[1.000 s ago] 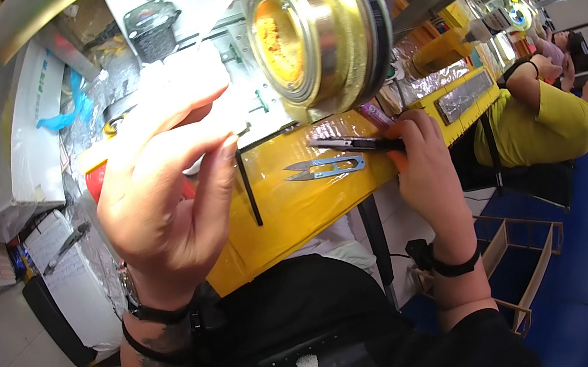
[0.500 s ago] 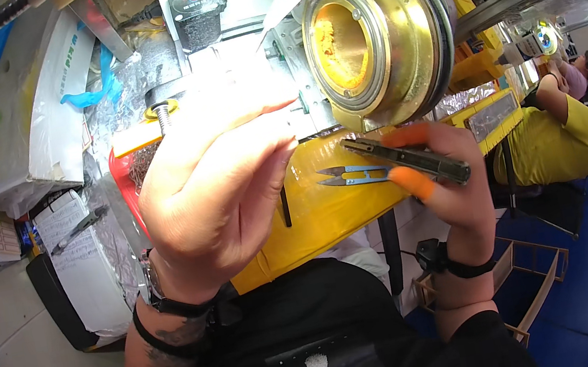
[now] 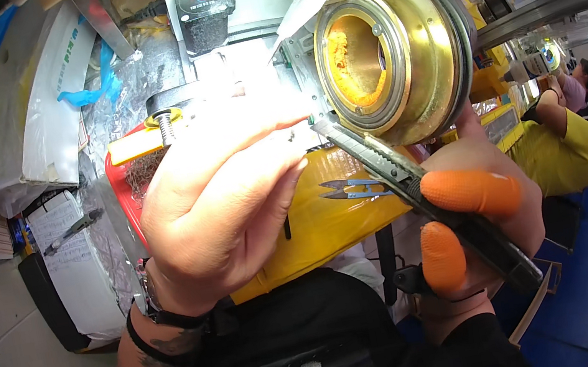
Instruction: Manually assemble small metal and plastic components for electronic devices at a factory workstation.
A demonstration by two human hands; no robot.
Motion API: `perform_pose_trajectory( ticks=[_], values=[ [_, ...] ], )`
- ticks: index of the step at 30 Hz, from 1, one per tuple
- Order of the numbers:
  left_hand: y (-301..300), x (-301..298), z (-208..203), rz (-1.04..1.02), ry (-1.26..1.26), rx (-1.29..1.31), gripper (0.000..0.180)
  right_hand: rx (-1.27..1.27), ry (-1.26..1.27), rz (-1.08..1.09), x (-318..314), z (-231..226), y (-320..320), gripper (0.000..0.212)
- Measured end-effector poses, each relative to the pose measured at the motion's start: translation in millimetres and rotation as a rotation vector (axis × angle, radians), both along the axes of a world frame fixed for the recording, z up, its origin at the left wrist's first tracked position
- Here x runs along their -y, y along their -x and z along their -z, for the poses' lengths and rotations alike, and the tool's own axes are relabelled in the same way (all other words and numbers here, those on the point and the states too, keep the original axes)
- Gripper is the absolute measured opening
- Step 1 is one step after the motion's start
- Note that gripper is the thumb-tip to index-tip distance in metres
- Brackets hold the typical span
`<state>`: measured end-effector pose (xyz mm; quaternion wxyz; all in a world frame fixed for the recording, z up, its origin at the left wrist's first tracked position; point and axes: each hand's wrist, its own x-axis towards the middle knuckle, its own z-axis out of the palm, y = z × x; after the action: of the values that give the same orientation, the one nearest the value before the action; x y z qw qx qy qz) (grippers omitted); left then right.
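My left hand (image 3: 216, 208) is closed in a pinch, thumb against the fingers, in strong light. A tiny dark speck shows at its fingertips; I cannot make out what it is. My right hand (image 3: 498, 172), with orange finger cots on thumb and forefinger, grips a black snap-off utility knife (image 3: 465, 229). Its blade is out, and the tip points up-left, close beside the left fingertips. Behind the knife, blue-handled thread snips (image 3: 357, 190) lie on the yellow-covered work surface (image 3: 305, 248). Just beyond both hands stands a round brass machine head (image 3: 434, 43) with an orange-lined bore.
A red tray (image 3: 121, 189) of fine wire-like tangle sits left of my left hand, near a screw clamp (image 3: 165, 123). Written sheets with a pen (image 3: 73, 232) lie farther left. A black box (image 3: 203, 20) stands at the back. Another person in yellow (image 3: 564, 146) sits at right.
My right hand has turned and come nearer, bringing the knife up with its blade now showing beside the left fingertips. The left hand keeps its pinch. The view has shifted slightly.
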<state>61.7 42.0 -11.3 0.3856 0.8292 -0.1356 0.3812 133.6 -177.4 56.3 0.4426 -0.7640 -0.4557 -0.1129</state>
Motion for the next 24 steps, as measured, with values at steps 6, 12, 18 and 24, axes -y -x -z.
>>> perform_pose_trajectory(
  ticks=[6,12,18,24],
  values=[
    [0,1,-1,0.03,0.036,-0.02,0.014,-0.04,0.009,0.097,-10,-1,10,0.014],
    [-1,0,-2,0.026,0.001,-0.014,0.014,-0.034,-0.043,0.064,-13,-3,9,0.016],
    [-5,1,-1,0.054,0.029,0.004,0.014,-0.051,-0.169,0.026,9,2,6,0.017],
    [-1,0,-2,0.029,-0.007,-0.001,0.016,-0.434,-0.585,-0.118,49,44,-5,0.034]
  ],
)
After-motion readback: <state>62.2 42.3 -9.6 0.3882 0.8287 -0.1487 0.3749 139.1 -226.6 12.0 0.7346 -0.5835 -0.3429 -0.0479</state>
